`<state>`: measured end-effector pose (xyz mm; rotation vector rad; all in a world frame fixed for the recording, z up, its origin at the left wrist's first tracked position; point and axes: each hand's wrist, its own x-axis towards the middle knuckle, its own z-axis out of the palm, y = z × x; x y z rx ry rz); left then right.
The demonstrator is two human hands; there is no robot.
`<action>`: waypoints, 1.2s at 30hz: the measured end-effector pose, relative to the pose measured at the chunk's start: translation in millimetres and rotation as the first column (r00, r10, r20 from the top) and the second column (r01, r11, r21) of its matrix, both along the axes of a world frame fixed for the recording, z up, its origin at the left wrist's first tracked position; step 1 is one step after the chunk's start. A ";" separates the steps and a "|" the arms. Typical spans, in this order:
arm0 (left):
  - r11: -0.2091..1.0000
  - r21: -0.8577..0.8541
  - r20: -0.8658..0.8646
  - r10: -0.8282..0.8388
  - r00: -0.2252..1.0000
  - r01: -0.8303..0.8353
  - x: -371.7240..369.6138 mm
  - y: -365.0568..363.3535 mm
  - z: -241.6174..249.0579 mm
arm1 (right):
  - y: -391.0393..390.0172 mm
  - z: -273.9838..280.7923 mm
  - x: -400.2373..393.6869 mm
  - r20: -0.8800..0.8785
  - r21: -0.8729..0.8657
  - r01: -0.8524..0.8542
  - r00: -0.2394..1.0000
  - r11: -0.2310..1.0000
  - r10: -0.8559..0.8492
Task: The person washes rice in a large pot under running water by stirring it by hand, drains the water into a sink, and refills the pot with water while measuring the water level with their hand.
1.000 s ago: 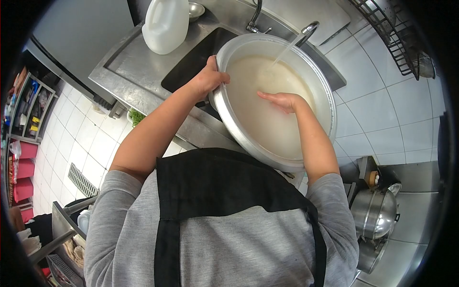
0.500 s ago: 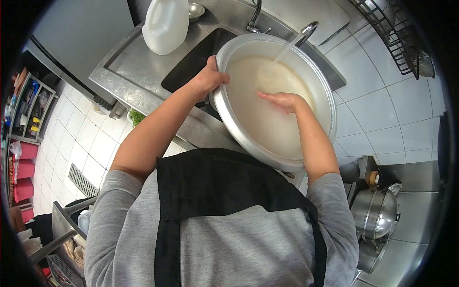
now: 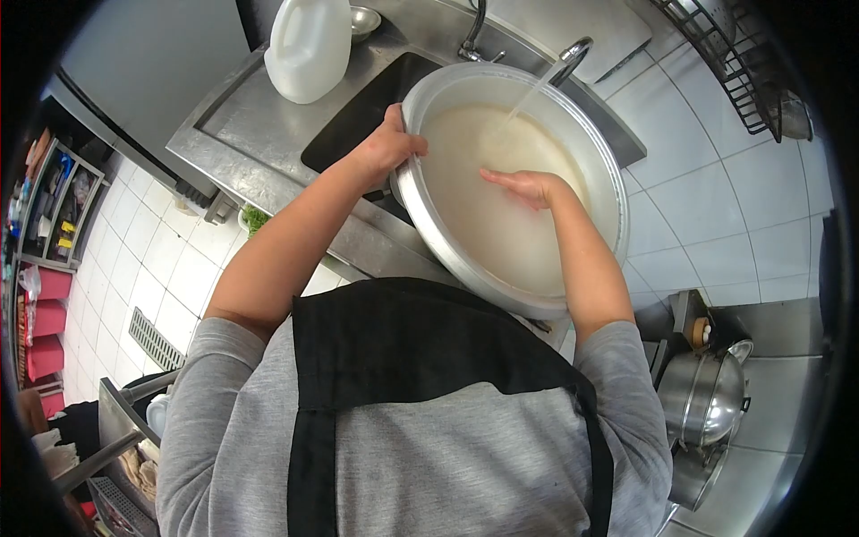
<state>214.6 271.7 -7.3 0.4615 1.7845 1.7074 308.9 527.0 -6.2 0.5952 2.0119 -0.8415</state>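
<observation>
Basin (image 3: pixel 429 234) sits tilted over the sink (image 3: pixel 358 112), big metal one, filled most of the way with cloudy white water (image 3: pixel 501 215). Tap (image 3: pixel 573 55) is on, thin stream landing in the far part of the water. Your left hand (image 3: pixel 391 141) clamps the near-left rim, fingers curled tight over the edge, thumb outside. Your right hand (image 3: pixel 528 186) lies on the water surface near the middle, fingers together and flat, holding nothing; fingertips point left, whether they dip under I cannot tell.

Progress, judged from this: filling is well along, water is already milky so some washing looks done. Whatever sits at the bottom is hidden by the cloudiness, cannot tell what it is. Left to do, by the look of it: shut the tap, pour off the cloudy water, likely another rinse since it is far from clear.

Around it: white plastic jug (image 3: pixel 309 45) stands on the steel counter (image 3: pixel 242 125) left of the sink, well apart from the basin. Lidded steel pot (image 3: pixel 702 398) low right, near your right elbow, not touched. Wire rack (image 3: pixel 734 63) on the tiled wall top right. You wear a black apron (image 3: pixel 403 358) over grey
</observation>
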 end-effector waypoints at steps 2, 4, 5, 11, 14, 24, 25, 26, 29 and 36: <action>1.000 0.018 0.000 0.002 1.000 -0.002 -0.8 0.4 -2.3 | -1.8 2.5 1.6 0.007 -0.005 -0.001 1.000 1.000 0.001; 0.998 0.054 -0.011 0.025 1.000 -0.024 0.2 1.2 -3.4 | -10.8 14.6 4.9 0.005 -0.014 -0.015 1.000 1.000 0.015; 0.999 0.052 0.000 0.013 1.000 -0.012 0.3 0.9 -3.4 | -8.6 11.9 4.6 0.014 -0.014 -0.008 1.000 1.000 0.009; 0.999 0.036 -0.012 -0.012 1.000 0.013 -1.7 -0.2 -4.6 | 1.8 -2.7 0.6 0.019 -0.022 0.009 1.000 1.000 -0.008; 0.999 0.038 -0.026 -0.007 1.000 0.008 -4.1 1.4 -8.3 | -0.3 2.0 1.5 0.013 -0.040 -0.004 1.000 0.999 0.004; 0.985 0.143 0.098 0.079 0.992 -0.093 6.6 5.0 -1.2 | 34.2 55.2 27.5 -0.247 -0.060 -0.081 0.967 0.995 0.063; 0.978 0.175 0.132 0.088 0.987 -0.110 10.5 4.8 2.2 | 49.8 72.8 44.4 -0.391 -0.017 -0.021 0.921 1.000 0.012; 0.967 0.217 0.178 0.096 0.979 -0.134 9.6 6.1 -1.5 | 68.4 85.5 64.5 -0.527 0.009 0.045 0.849 0.999 -0.034; 0.947 0.260 0.183 0.142 0.973 -0.187 14.6 8.1 -1.5 | 143.5 67.0 120.2 -0.872 0.160 0.388 0.487 0.907 -0.054; 0.902 0.342 0.159 0.223 0.962 -0.266 19.7 11.7 -9.2 | 176.3 -26.3 161.4 -0.255 -0.871 0.426 0.030 0.243 -0.967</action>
